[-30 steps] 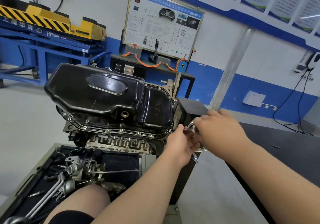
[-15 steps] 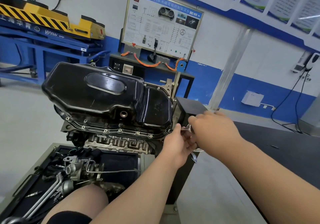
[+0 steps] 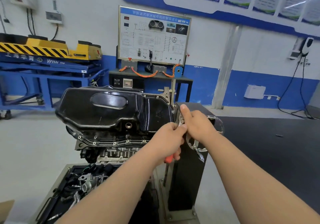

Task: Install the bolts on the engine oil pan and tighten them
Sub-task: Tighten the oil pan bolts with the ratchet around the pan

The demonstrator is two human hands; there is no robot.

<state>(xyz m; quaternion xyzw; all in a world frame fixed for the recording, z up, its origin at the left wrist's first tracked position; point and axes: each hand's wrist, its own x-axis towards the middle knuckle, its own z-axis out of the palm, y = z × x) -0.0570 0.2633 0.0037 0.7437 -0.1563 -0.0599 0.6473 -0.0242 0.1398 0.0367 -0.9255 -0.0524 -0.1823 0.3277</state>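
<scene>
The black oil pan (image 3: 107,109) sits on top of the upturned engine, with several bolts (image 3: 114,143) along its front flange and an open drain hole (image 3: 128,125). My left hand (image 3: 167,140) grips a tool whose red handle (image 3: 169,158) sticks out below the fist, at the pan's right end. My right hand (image 3: 199,125) meets the left one, fingers curled onto the tool's metal upper part, thumb raised. The tool's tip and the bolt under it are hidden by my hands.
A chrome handwheel (image 3: 219,122) on the black stand column (image 3: 187,180) lies right behind my right hand. A tray of loose engine parts (image 3: 81,184) sits below the engine. A training panel (image 3: 154,36) and a blue-yellow lift (image 3: 43,54) stand at the back.
Both hands stay together at the pan's right end. My right thumb now points up, and the tool's red handle shows below my left fist.
</scene>
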